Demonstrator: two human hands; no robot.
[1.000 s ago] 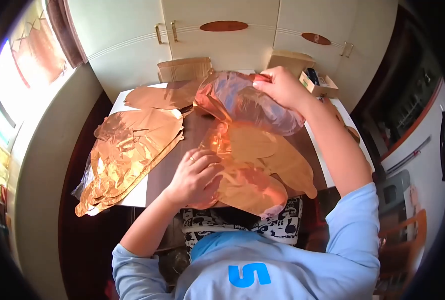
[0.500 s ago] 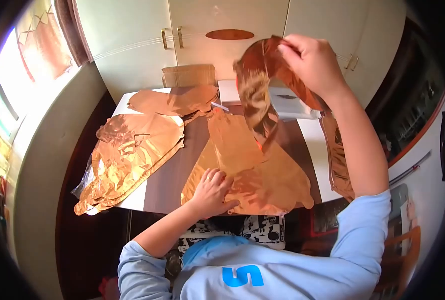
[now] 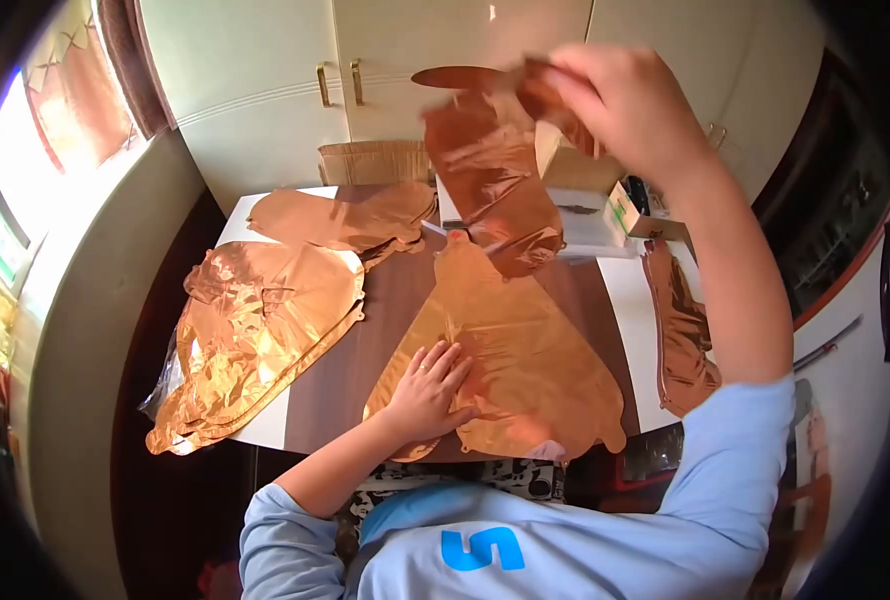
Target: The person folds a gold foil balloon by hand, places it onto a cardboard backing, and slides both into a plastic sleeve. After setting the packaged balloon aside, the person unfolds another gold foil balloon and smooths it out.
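My right hand (image 3: 630, 105) is raised above the table's far side, its fingers pinching the top of a flat copper-coloured foil balloon (image 3: 495, 170). The balloon hangs down in a bent sheet, its lower end near the tabletop. My left hand (image 3: 430, 390) lies flat, fingers spread, on a wide, uninflated foil balloon (image 3: 535, 340) at the near edge. To its left is a crumpled, shiny pile of foil balloons (image 3: 275, 300), with another flat stack of foil balloons (image 3: 310, 215) behind it. More folded foil (image 3: 677, 340) rests along the table's right side.
Brown and white table panels (image 3: 340, 330) show between the piles. A cardboard piece (image 3: 370, 160) stands at the back, and a small open box (image 3: 625, 212) sits at the back right. Cream cupboards (image 3: 255, 70) rise behind the table.
My right hand has moved up slightly, and the held balloon has swung left and opened out from its loop. The wide balloon under my left hand is more fully exposed.
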